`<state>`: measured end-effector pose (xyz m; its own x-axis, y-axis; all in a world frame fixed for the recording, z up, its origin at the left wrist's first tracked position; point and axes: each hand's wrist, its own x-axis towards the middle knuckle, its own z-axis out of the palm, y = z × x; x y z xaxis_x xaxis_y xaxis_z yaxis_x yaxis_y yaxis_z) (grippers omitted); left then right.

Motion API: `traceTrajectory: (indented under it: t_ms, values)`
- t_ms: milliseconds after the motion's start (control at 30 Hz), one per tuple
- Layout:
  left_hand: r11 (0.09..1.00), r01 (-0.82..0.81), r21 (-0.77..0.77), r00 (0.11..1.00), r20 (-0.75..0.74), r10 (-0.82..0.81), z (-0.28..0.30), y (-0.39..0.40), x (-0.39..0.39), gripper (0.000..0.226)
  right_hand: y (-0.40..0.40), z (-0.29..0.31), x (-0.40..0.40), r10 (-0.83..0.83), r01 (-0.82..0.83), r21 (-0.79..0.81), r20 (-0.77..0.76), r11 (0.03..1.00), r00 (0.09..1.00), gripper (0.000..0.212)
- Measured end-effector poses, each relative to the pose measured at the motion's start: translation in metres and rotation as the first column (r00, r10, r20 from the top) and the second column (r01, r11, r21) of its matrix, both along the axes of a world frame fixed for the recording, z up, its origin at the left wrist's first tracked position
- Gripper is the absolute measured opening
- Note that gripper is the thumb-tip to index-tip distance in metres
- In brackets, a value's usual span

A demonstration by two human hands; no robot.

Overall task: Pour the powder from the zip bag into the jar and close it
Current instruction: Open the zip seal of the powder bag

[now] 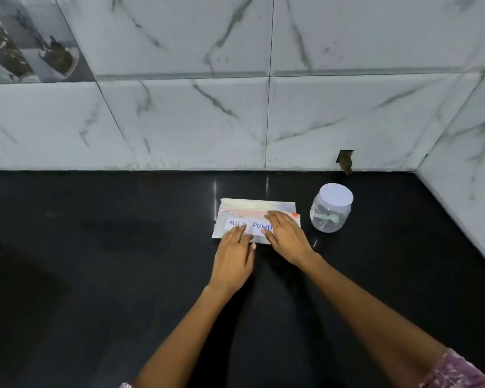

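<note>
Zip bag, one: flat, rectangular, pale and translucent, lying on the black countertop. A reddish-orange strip runs along it below its far edge, and a white label on its near half carries blue handwriting, partly covered by fingers; "POWD" is legible.

Jar, one: clear, squat, rounded, standing upright just right of the zip bag and apart from it. A white round lid sits on top. Something dark and a pale green patch show through the wall; whether contents or reflection cannot be told.

Left hand, one: palm down, fingers extended and close together, fingertips resting on the near left part of the zip bag, over the label. It grips nothing.

Right hand, one: palm down, fingers spread flat across the right half of the zip bag, reaching the reddish strip. It presses rather than grasps.

Sleeves: pink patterned fabric, at the lower frame edge.

Countertop: glossy, bare left of and nearer than the zip bag. Beyond the zip bag a short strip of counter meets the marble-tiled wall; a second tiled wall closes the corner right of the jar. A small dark notch sits in the wall base behind the jar.
</note>
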<state>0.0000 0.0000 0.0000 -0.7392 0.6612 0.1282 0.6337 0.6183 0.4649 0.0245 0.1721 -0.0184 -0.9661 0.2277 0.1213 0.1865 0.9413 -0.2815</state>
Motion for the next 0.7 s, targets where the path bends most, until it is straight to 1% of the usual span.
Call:
traceTrajectory:
  t_ms: [67, 200, 300, 367, 433, 533, 633, 700]
  values:
    - [1.0, -0.023, 0.021, 1.0, -0.005, 0.023, 0.001, -0.007, -0.005, 0.035, -0.004, 0.001, -0.005, -0.017, 0.018, -0.055, 0.009, 0.998, 1.0, 0.051]
    - [0.999, -0.021, 0.032, 1.0, 0.008, 0.021, -0.001, -0.013, -0.013, 0.033, -0.008, -0.003, -0.02, -0.07, 0.073, -0.063, 0.048, 0.995, 0.996, 0.056]
    - [1.0, -0.018, 0.018, 0.999, 0.027, 0.018, -0.003, -0.013, -0.025, 0.035, -0.004, -0.004, -0.033, -0.116, 0.121, -0.024, 0.14, 0.992, 0.983, 0.053]
    - [1.0, -0.016, 0.007, 0.999, 0.034, 0.015, -0.003, -0.013, -0.031, 0.037, -0.003, -0.001, -0.04, -0.133, 0.136, -0.007, 0.154, 0.991, 0.979, 0.046]
    - [1.0, -0.01, 0.017, 0.999, 0.034, 0.01, -0.001, -0.014, -0.034, 0.038, -0.003, 0.006, -0.044, -0.14, 0.144, -0.033, 0.099, 0.989, 0.985, 0.037]
    - [0.997, 0.004, 0.073, 1.0, -0.003, -0.004, 0.009, -0.018, -0.037, 0.041, -0.006, 0.022, -0.033, -0.124, 0.119, -0.112, -0.043, 0.987, 0.991, 0.024]
    - [0.989, 0.046, 0.141, 0.998, -0.041, -0.041, 0.025, -0.021, -0.039, 0.041, -0.014, 0.041, -0.004, -0.063, 0.034, -0.172, -0.168, 0.985, 0.984, 0.015]
    - [0.983, 0.075, 0.165, 0.996, -0.069, -0.065, 0.035, -0.023, -0.04, 0.039, -0.02, 0.052, 0.018, 0.001, -0.047, -0.182, -0.241, 0.982, 0.971, 0.012]
